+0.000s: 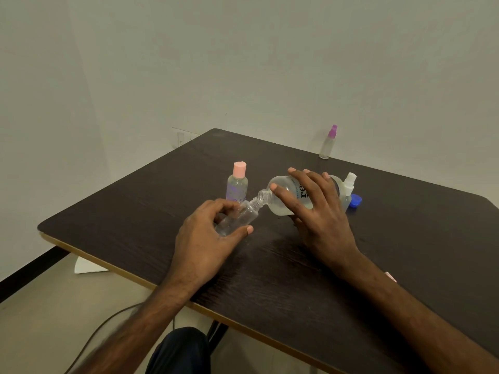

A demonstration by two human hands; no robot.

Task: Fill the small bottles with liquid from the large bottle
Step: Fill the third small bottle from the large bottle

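My right hand (318, 211) grips the large clear bottle (283, 197), tipped on its side with its open mouth pointing left. Clear liquid lies along its lower side. My left hand (208, 233) holds a small uncapped clear bottle (239, 218), tilted so its neck meets the large bottle's mouth. A small bottle with a pink cap (237, 183) stands upright just behind the left hand. A white spray bottle (348, 190) stands behind the right hand. At the far edge of the table stands a spray bottle with a purple top (328, 143).
A blue cap (355, 202) lies on the dark wooden table (270, 279) beside the white spray bottle. A small pink thing (390, 276) peeks out by my right forearm. A cable (108, 322) and white paper (87, 265) lie on the floor at left.
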